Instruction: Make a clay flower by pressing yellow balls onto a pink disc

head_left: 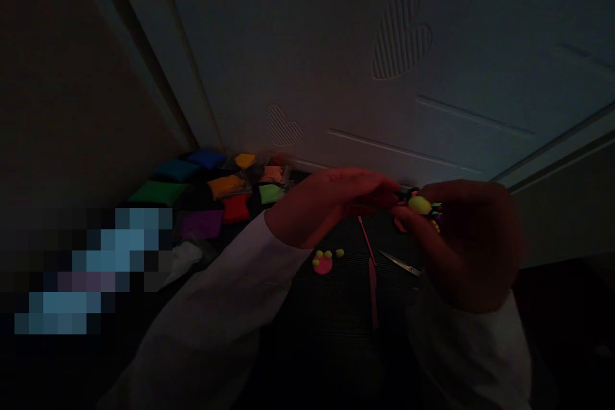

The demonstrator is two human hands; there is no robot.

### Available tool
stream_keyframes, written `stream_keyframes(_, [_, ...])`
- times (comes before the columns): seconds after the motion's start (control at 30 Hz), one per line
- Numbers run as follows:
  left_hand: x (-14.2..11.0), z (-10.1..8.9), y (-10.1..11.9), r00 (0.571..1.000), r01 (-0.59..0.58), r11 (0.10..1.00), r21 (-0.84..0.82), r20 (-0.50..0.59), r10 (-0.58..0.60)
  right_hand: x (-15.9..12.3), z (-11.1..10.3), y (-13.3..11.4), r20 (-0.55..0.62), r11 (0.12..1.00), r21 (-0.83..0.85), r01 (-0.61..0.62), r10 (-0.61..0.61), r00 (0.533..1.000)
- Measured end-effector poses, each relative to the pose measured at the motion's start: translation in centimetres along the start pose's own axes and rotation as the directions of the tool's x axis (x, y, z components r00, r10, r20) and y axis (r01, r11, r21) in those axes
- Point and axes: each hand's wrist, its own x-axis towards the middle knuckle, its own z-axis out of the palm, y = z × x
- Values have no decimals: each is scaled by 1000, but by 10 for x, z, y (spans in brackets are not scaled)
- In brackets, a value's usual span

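The scene is very dark. Between the thumb and fingers of my right hand (475,240) is a small clay piece (419,205), yellow-green with bits of other colours around it; much of it is hidden by the fingers. My left hand (336,202) reaches across from the left, fingers stretched out, its fingertips close to that piece. Whether they touch it I cannot make out. Below lie a pink clay disc (323,264) with small yellow-green balls on it, a yellow-green lump (339,253), pink modelling tools (373,291) and scissors (400,262).
Coloured clay packs, including green (161,193), purple (200,224), red (236,208) and orange (225,186), lie at the left on the dark surface (331,346). A crumpled whitish wrapper (185,257) is beside them. A pale panel (312,45) with raised hearts rises behind.
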Motion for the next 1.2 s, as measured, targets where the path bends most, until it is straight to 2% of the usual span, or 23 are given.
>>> stream_keyframes(0.1, [-1,1,0,1000,13,1000,1,6,-13,2,-4,-3,27,996,-75,53,-51,998])
stream_keyframes(0.2, [-2,2,0,1000,14,1000,-7,7,-14,3,-7,-3,104,991,-112,76,-64,992])
stream_keyframes(0.37, [-2,5,2,1000,19,999,49,-12,-19,4,-3,-2,42,994,-84,71,-68,997])
stream_keyframes(0.53, [-4,13,3,993,78,997,-20,86,-76,8,-1,-3,83,991,-22,130,-128,988])
stream_keyframes(0.67, [-4,14,2,992,76,995,-67,109,-68,10,-4,-1,132,985,-25,171,-166,977])
stream_keyframes(0.8, [-2,8,-1,996,43,996,-80,77,-37,10,-7,3,179,987,-48,156,-145,973])
stream_keyframes(1.03, [0,3,-4,1000,-20,990,-140,14,22,8,-8,6,177,992,-66,106,-92,980])
stream_keyframes(1.2, [1,3,-3,997,-41,995,-95,-72,34,8,-8,7,171,994,-34,106,-99,980])
